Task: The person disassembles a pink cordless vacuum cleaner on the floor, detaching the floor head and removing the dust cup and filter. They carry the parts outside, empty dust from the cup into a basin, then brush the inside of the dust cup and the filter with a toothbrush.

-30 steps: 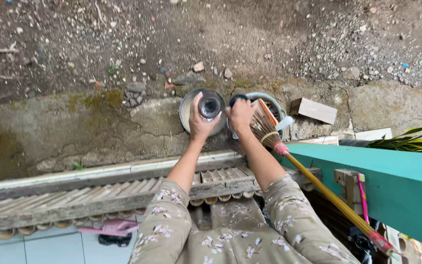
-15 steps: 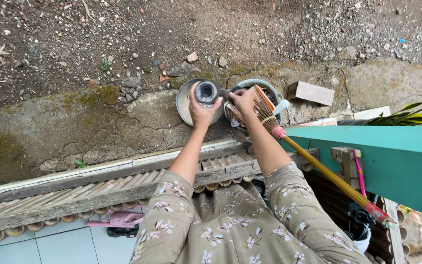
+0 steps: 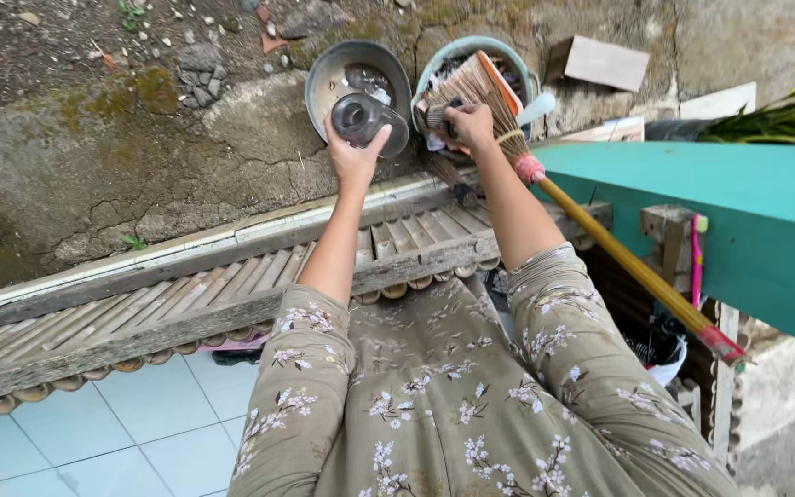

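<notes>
Mossy stone ground lay below. Left hand [image 3: 353, 158] held clear jar [image 3: 367, 120], now tipped over grey bowl [image 3: 324, 75]. Right hand [image 3: 471, 124] gripped broom [image 3: 494, 115], pushed deeper into blue bucket [image 3: 517, 57] beside it.

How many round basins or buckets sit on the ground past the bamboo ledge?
2. A grey metal basin lies beyond the left hand, which holds a glass jar. A pale blue bucket lies beyond the right hand, partly hidden by the broom.
</notes>
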